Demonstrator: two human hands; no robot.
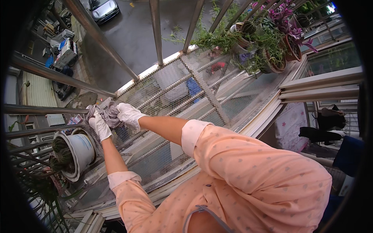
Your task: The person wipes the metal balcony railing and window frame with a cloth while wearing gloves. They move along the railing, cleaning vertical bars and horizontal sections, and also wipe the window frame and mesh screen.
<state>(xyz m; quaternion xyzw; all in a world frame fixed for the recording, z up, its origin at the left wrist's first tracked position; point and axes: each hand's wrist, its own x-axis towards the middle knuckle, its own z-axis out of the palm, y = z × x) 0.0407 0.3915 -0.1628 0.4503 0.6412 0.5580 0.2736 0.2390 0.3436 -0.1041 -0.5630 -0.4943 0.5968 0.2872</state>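
Note:
My left hand (100, 126), in a thin white glove, grips one side of a bunched grey cloth (108, 114). The other side of the same cloth is in my right hand (129, 115), gloved alike. Both hands are close together at the far left corner of the window cage, beside the lower ends of the metal bars (58, 109). Part of the cloth lies against a bar. Beneath the hands spreads the wire mesh floor (151, 134) of the cage.
A white pot (80, 151) with cacti stands left of my forearm. Several potted plants (274, 55) crowd the far right end. White window frames (262, 116) run along the near side. Through the bars a parked car (104, 11) shows on the road below.

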